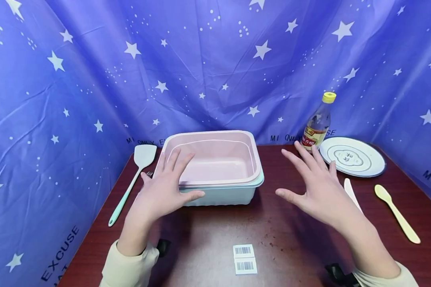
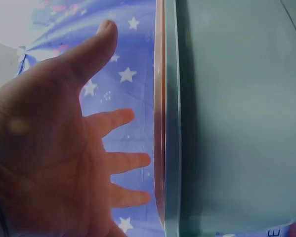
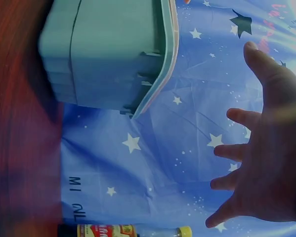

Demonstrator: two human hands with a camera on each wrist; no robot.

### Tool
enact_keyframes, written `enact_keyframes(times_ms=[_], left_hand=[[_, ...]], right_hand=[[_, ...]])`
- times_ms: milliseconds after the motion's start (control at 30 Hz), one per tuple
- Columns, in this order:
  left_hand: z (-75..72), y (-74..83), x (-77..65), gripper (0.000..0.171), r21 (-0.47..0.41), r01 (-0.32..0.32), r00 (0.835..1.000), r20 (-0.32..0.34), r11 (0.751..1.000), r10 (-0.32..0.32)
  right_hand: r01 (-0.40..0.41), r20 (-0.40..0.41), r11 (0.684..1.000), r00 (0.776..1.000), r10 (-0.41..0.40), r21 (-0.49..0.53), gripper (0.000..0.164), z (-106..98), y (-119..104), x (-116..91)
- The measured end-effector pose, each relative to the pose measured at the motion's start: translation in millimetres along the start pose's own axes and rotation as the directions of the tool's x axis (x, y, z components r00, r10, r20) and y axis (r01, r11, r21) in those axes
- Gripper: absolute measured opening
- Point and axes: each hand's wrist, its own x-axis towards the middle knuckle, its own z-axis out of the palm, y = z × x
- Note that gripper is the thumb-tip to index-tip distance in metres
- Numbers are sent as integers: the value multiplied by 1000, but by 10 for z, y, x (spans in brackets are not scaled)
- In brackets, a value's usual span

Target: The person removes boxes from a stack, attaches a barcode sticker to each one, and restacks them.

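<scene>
A pink basin [image 1: 215, 159] sits nested inside a light teal basin [image 1: 219, 196] at the back middle of the table. My left hand [image 1: 163, 191], fingers spread, hovers over the near left corner of the basins and holds nothing. In the left wrist view, its fingertips point toward the two stacked rims [image 2: 168, 123]. To the right of the basins my right hand [image 1: 317, 187] is raised with fingers spread, also holding nothing. Its fingertips overlap the foot of a glass sauce bottle [image 1: 317, 123] with a yellow cap in the head view.
A white spatula [image 1: 143, 157] with a teal handle lies at left, dark fork tines [image 1: 149, 174] beside it. At right are a white plate [image 1: 352, 157], a white knife [image 1: 351, 193] and a yellow spoon [image 1: 396, 213]. A barcode card [image 1: 245, 259] lies in front. Blue star-printed cloth hangs behind.
</scene>
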Motion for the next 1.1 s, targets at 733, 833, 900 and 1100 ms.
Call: enact_keyframes(times_ms=[733,833,900,1100], left_hand=[[-96,-558,30,114,-235,64,993,113,970,-38],[-80,-647,50,112,-305,6,997,75,952,18],[-78,-698,59,112,-355,-1,997,73,935,29],[-86,-807,54,118,-394,81,987,162,915,-17]], right_hand=[[-58,161,996,986,46,69,108,369,-45,336],[-60,178,995,983,46,77,109,408,-50,371],[-68,190,994,981,51,84,110,434,-52,393],[-86,205,992,977,65,93,114,522,-62,476]])
